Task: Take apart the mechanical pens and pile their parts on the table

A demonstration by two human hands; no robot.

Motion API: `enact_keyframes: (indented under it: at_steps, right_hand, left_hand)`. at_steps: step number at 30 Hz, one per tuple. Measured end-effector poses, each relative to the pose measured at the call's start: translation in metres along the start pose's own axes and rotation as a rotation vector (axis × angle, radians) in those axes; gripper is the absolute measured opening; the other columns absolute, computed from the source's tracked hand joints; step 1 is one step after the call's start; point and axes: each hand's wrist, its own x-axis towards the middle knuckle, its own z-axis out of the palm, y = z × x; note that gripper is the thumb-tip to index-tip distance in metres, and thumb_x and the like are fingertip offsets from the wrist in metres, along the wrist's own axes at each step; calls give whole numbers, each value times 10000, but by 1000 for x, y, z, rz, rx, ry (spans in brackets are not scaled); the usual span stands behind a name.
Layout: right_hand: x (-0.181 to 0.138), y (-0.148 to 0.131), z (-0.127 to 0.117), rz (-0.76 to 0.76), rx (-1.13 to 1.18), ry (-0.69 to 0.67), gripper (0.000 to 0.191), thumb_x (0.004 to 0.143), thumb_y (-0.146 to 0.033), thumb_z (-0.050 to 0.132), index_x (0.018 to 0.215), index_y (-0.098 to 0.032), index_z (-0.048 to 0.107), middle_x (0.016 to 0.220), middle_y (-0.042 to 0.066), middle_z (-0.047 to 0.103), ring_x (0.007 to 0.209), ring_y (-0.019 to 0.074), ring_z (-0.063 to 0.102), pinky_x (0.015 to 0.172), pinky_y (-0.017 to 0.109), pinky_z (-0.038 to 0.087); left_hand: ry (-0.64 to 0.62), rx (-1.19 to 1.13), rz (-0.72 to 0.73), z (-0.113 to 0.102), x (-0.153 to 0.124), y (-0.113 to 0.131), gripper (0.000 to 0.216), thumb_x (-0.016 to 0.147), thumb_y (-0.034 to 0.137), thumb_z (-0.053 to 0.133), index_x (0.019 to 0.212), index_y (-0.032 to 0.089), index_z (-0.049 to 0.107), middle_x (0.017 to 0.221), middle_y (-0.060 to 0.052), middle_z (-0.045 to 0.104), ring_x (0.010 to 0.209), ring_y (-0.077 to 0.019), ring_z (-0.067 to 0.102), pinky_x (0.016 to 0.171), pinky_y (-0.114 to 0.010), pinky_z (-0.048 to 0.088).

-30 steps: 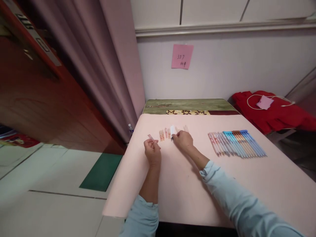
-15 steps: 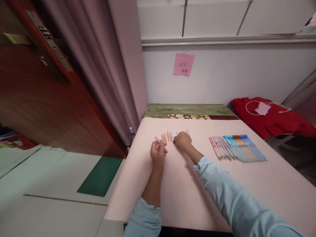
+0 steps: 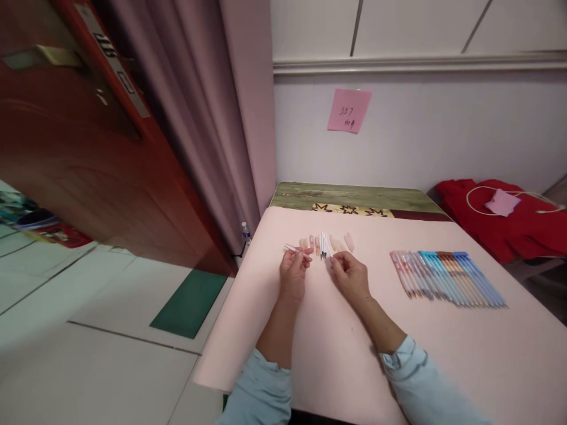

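Note:
My left hand (image 3: 293,276) is closed round a slim pale pink pen barrel (image 3: 290,248), which points up and to the left. Just right of it, several white pen refills (image 3: 322,243) with dark tips lie side by side on the pink table cover. My right hand (image 3: 352,276) pinches the lower end of a white pen refill (image 3: 328,247) beside that group; fingertips partly hide it. Short pink and beige pen parts (image 3: 311,242) lie left of the refills. Other pale pink pieces (image 3: 349,241) lie to the right, beyond my right hand.
A row of pens (image 3: 447,278) in pink, grey, blue and brown lies on the table's right side. The pink cover (image 3: 336,354) spreads over a green-edged table (image 3: 345,193) against the wall. Red cloth (image 3: 531,230) is at the right, a wooden door (image 3: 133,177) at the left.
My right hand has drawn back from over the refills, now showing them with a white one between its fingertips. The pen barrel in my left hand has tilted flatter. The view has shifted left.

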Motion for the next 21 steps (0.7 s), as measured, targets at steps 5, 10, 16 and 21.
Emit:
enact_keyframes:
  at_steps: [5,10,16,21]
  right_hand:
    - [2,3,-4,-152,112,-70,183,835,-340,575,796,-179,652,558,-58,458,491,87,387,494,198,340]
    - [3,-4,-8,-223,86,-95,133,818,-285,574,765,-182,641,553,-60,446,487,80,394,499,192,351]
    - [6,-10,-8,-238,6,-107,126,798,-273,559,734,-201,640,546,-50,482,489,88,428,534,199,384]
    - [9,-10,-8,-249,-41,-81,151,820,-303,558,783,-211,673,630,-12,582,523,105,483,567,217,418]
  left_hand:
    - [38,-157,-83,-1,5,6,236,760,227,741,926,150,592,930,-74,708,806,-116,663,786,-243,490]
    - [91,-217,-125,-1,8,7,196,789,183,719,951,145,617,952,-72,712,840,-116,676,830,-249,527]
    - [130,-151,-142,1,9,6,177,819,214,696,975,161,632,1008,-73,719,897,-125,685,862,-263,544]
    - [117,-76,-141,2,8,7,212,806,243,713,983,164,626,990,-69,722,920,-145,695,869,-286,550]
